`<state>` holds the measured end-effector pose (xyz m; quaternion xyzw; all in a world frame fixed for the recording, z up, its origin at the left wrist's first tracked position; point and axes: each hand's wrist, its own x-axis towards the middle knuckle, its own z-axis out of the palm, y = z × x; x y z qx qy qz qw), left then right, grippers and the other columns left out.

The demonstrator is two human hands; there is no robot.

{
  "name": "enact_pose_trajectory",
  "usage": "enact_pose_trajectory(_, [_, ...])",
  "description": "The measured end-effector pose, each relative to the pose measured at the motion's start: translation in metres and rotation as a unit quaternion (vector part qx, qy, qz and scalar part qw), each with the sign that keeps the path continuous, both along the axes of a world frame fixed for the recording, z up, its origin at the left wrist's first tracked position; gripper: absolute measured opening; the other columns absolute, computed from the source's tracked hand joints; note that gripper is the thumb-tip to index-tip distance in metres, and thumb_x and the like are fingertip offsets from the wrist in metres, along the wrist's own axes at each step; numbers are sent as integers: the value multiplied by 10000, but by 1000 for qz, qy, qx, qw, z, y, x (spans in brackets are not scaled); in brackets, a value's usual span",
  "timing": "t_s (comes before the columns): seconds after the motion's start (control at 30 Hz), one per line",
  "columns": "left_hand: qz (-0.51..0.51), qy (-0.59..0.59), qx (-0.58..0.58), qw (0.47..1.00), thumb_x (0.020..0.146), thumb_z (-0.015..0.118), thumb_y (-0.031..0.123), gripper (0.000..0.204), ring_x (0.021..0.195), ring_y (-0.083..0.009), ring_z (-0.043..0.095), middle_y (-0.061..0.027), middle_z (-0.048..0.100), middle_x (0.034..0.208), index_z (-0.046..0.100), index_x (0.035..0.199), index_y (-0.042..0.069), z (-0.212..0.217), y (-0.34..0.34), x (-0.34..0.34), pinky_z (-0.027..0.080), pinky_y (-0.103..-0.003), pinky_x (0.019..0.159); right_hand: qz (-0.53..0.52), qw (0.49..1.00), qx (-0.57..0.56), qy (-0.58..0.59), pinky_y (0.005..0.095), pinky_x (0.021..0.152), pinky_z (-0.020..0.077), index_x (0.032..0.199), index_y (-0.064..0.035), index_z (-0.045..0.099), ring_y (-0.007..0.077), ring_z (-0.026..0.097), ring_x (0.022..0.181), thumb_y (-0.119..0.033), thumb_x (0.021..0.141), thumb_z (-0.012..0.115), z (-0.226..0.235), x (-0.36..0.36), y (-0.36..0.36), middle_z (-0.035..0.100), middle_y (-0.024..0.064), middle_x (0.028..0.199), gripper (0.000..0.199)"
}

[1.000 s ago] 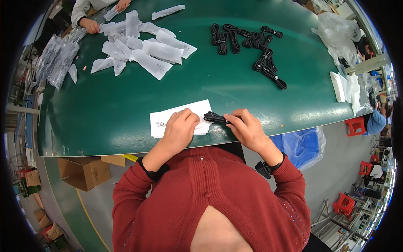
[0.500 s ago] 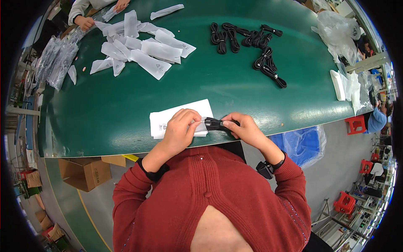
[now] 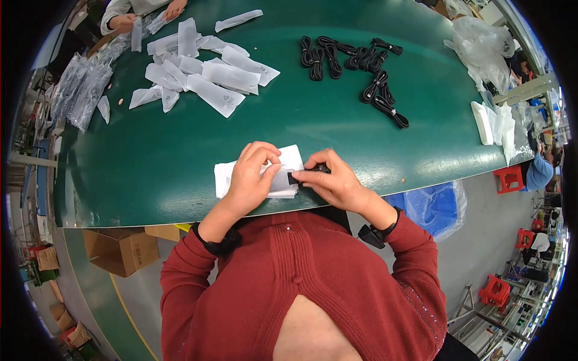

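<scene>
In front of me, close to the table's near edge, lies a stack of flat white translucent bags (image 3: 291, 156). My left hand (image 3: 250, 177) is above the stack, thumb and forefinger pinched on the edge of a bag. My right hand (image 3: 336, 185) grips a coiled black cable (image 3: 323, 168), with its dark end at the mouth of that bag. The fingers hide most of this cable. Beyond my hands, several tied black cable coils (image 3: 355, 55) lie to the right. A loose heap of white bags (image 3: 226, 75) is at the far left.
Across the green table (image 3: 180, 138), another person's hands (image 3: 124, 21) handle a bag. Clear plastic packs (image 3: 81, 90) lie at the left edge, crumpled plastic (image 3: 481, 45) at the right. Below the edge are a cardboard box (image 3: 123, 249) and a lined blue bin (image 3: 430, 207).
My right hand has shifted left and up, bringing the cable's end closer to my left hand. My left hand has risen slightly. The other person's hand has lifted a bag.
</scene>
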<state>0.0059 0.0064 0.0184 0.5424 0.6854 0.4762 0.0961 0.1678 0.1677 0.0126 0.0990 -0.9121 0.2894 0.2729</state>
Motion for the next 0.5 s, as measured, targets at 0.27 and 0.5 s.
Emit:
enact_pose_trajectory(0.27, [33, -11, 13, 999, 800, 678, 5, 130, 966, -273, 586, -91, 627, 1024, 570, 859, 48, 5, -3, -10, 464, -358, 846, -71, 970, -225, -49, 310, 704, 497, 1214, -39, 576, 209, 584, 818, -7, 772, 745, -8, -33, -23, 586, 118, 1049, 473])
enact_pose_trajectory(0.5, [34, -423, 133, 896, 877, 664, 73, 140, 977, -164, 580, -58, 610, 1056, 608, 999, 34, 30, 11, -84, 462, -286, 855, -341, 939, 30, 19, 361, 799, 498, 1215, -49, 572, 247, 594, 904, -22, 839, 664, 24, -8, 88, 548, 142, 1141, 388])
